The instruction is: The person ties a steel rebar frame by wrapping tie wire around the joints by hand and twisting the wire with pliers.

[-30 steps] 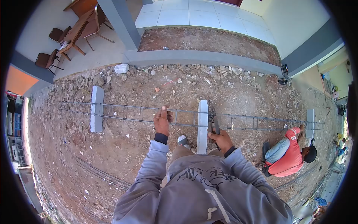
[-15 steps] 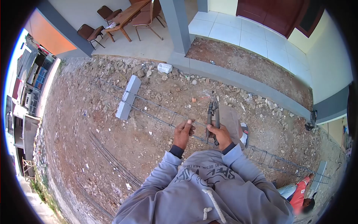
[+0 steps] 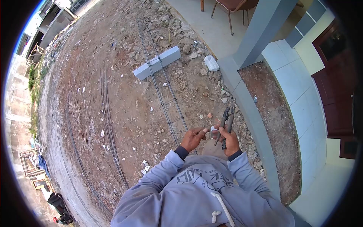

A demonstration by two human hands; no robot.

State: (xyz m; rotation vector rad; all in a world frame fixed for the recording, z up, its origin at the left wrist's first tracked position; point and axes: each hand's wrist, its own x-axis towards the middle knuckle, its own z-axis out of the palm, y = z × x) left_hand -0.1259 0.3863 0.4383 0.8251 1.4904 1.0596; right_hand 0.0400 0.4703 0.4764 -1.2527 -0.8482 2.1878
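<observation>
My right hand [image 3: 231, 142] is closed around a pair of dark, long-handled pliers [image 3: 227, 119], which points up and away from me. Beside it on the left, my left hand [image 3: 193, 139] has its fingers curled in, thumb against the index finger; anything pinched there is too small to make out. The hands are close together but apart, in front of my grey hoodie. A long steel rebar frame [image 3: 162, 90] with cross ties runs past my left hand. Its far part rests across a pale grey block [image 3: 158, 63].
Loose steel bars [image 3: 107, 121] lie on the rubble-strewn ground to the left. A white bundle [image 3: 211, 63] sits by the raised concrete edge [image 3: 242, 102]. A grey pillar [image 3: 264, 30] and a chair [image 3: 234, 7] stand on the porch at upper right.
My view has swung to the left, so the frame now runs more lengthwise ahead. The co-worker in red is out of view. My right hand still holds the pliers.
</observation>
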